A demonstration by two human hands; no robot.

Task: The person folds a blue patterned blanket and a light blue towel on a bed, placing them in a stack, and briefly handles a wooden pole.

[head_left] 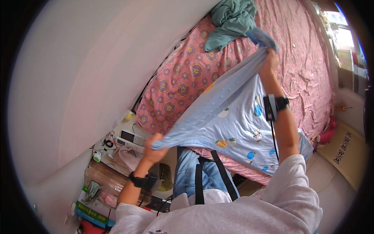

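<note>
A light blue blanket (233, 121) with printed pineapples and blue fruit is stretched between my two hands, over the near part of the bed. My left hand (155, 150) is closed on one corner at the bed's near left edge. Farther off to the right, my right hand (269, 64) grips the opposite end of the same edge, with a bunched bit of cloth sticking up beyond the fist. Between the hands the edge runs taut on a slant, showing a paler, dotted underside. The blanket's lower part hangs toward the bed's near edge.
A pink flowered sheet (187, 78) covers the bed; a crumpled green cloth (233, 21) lies at its far end. A white wall (78, 78) borders the left. Remote controls (131, 138), cables and a green box (91, 210) crowd the left. A tan panel (344, 152) stands right.
</note>
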